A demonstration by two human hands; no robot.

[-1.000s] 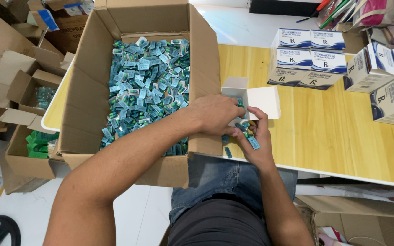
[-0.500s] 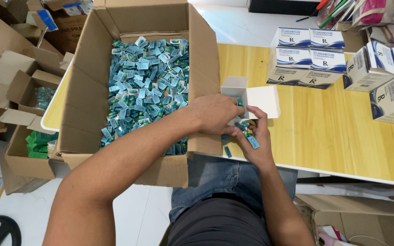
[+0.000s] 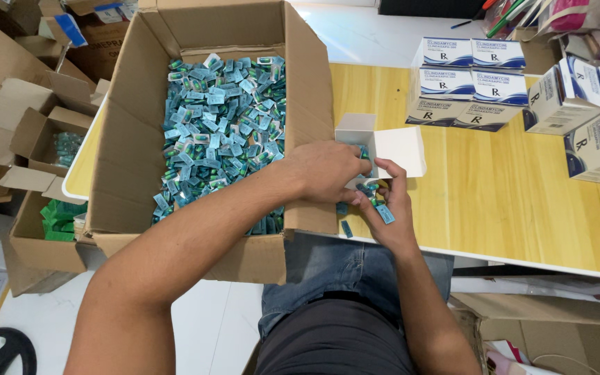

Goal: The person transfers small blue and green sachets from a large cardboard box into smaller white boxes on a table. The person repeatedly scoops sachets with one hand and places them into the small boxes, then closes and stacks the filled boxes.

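Left hand [image 3: 328,170] and right hand [image 3: 389,208] pinch teal blister strips [image 3: 373,201] at small white carton [image 3: 376,142], against big cardboard box's wall [image 3: 314,104]; bare tabletop [image 3: 508,201] rightward.

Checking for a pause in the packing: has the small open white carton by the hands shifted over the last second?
No. The small open white carton sits at the same spot beside the large cardboard box on the yellow wooden table.
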